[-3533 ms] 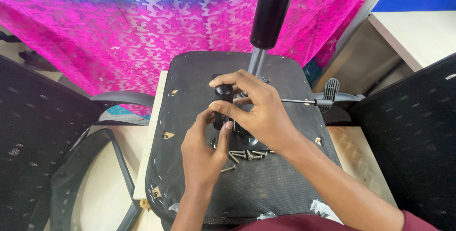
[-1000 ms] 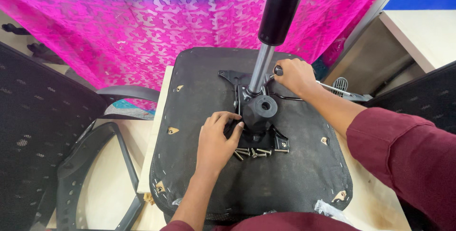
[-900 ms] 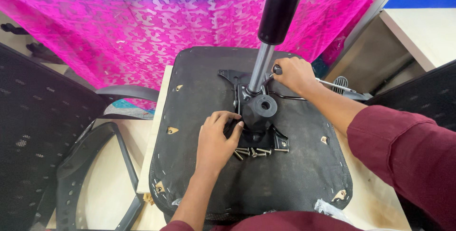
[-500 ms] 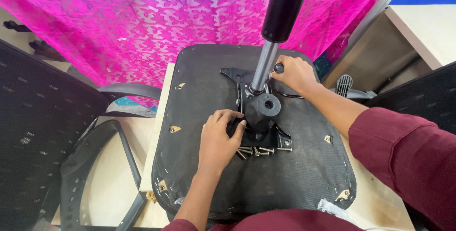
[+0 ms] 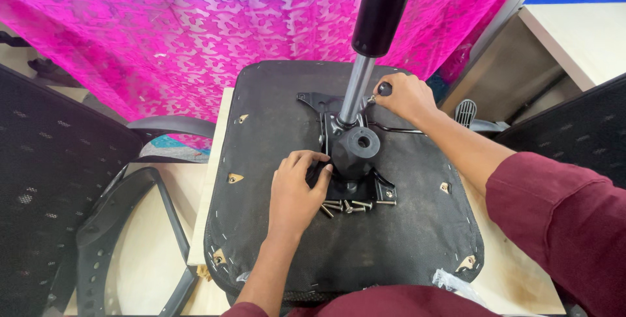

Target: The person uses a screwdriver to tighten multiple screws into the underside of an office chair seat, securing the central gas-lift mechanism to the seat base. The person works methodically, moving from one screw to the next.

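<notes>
An upturned black chair seat (image 5: 391,239) lies on a wooden table. A black metal mechanism plate (image 5: 352,154) is mounted at its middle, with a gas-lift cylinder (image 5: 378,10) standing up from it. My left hand (image 5: 297,190) rests on the plate's left side, fingers curled against the black round knob. My right hand (image 5: 404,98) grips a small tool with a black ball-shaped end (image 5: 385,89) at the far side of the plate, close to the cylinder's shaft. Several loose screws (image 5: 349,206) lie on the seat just in front of the plate.
A pink and teal patterned cloth (image 5: 195,23) hangs behind the table. A black mesh chair back (image 5: 45,180) and a loose armrest (image 5: 111,226) sit at the left. Another mesh chair (image 5: 574,128) and a lever handle (image 5: 464,113) are at the right. Table wood (image 5: 508,278) shows bottom right.
Since 3.5 s ago my right hand left the plate's middle and went to its far side by the cylinder. Over the last second both hands barely move; the view shifts slightly.
</notes>
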